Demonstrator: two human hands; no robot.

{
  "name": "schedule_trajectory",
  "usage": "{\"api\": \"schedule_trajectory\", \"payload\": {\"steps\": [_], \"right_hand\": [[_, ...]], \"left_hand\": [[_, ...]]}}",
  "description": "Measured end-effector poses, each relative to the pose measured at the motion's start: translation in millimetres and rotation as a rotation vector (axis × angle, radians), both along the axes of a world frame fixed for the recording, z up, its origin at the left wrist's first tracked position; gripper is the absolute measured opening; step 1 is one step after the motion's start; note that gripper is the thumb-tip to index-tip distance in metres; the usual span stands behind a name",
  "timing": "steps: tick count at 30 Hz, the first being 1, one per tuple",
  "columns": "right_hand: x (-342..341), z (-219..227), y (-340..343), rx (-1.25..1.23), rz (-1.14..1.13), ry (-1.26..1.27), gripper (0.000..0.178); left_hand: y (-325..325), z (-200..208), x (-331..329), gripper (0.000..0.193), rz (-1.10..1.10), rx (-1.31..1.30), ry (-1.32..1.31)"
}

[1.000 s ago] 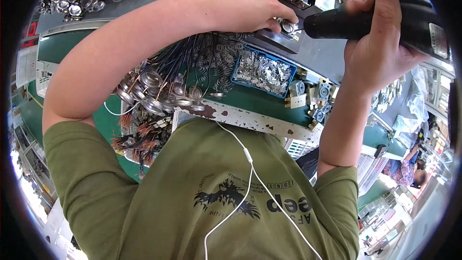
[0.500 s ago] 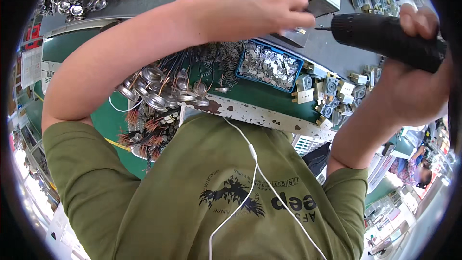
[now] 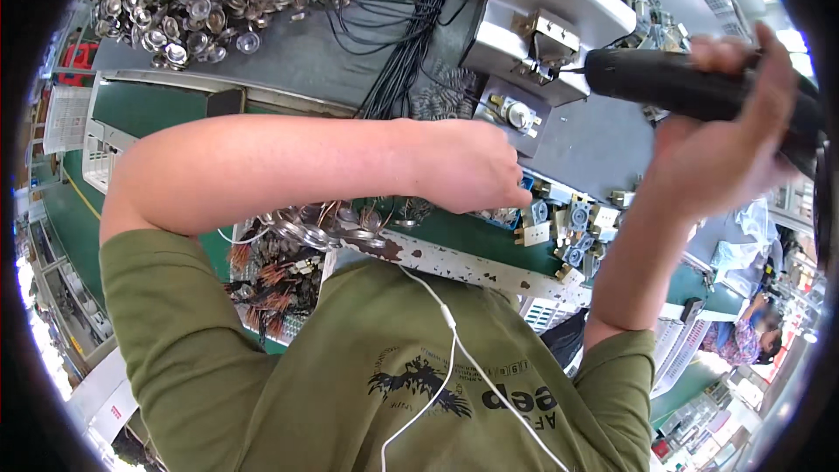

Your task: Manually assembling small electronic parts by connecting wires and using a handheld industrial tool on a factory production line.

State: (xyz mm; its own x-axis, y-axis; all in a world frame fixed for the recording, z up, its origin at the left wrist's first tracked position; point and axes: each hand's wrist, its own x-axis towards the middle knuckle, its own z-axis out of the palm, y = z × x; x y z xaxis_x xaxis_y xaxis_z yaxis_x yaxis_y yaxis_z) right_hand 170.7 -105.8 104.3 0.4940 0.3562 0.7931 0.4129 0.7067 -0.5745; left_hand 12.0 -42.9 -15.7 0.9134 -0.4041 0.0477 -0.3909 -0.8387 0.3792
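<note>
My right hand point(image 3: 712, 144) is wrapped round a black electric screwdriver point(image 3: 651, 80), held level. Its thin bit points left and reaches the front of a silver box-shaped machine point(image 3: 498, 48) with a small metal block on it. My left hand point(image 3: 476, 166) is over the small blue bin point(image 3: 527, 183), fingers curled down with the tips mostly hidden; I cannot make out what is in them. Just beyond it, a part with a round silver centre and brass tabs point(image 3: 517, 115) sits on a metal fixture point(image 3: 494, 92).
Shiny round metal cups point(image 3: 188, 13) are heaped at the far left. Black cables point(image 3: 411, 31) lie across the grey bench. Several switch-like parts point(image 3: 577, 227) sit along the near ledge, with more metal cups point(image 3: 323, 227) to their left. Another person point(image 3: 743, 336) is far right.
My left hand has drawn back from the machine and down over the blue bin. The screwdriver has shifted slightly left, its bit now at the machine. The view has tilted, showing more of the bench.
</note>
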Motion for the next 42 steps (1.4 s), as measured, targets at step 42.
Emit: {"api": "schedule_trajectory", "payload": {"steps": [42], "right_hand": [[-12.2,0.7,35.3,-0.381,0.044,0.087,0.013]], "left_hand": [[46.4,43.9,-26.8,0.012,0.517,-0.227,-0.22]]}}
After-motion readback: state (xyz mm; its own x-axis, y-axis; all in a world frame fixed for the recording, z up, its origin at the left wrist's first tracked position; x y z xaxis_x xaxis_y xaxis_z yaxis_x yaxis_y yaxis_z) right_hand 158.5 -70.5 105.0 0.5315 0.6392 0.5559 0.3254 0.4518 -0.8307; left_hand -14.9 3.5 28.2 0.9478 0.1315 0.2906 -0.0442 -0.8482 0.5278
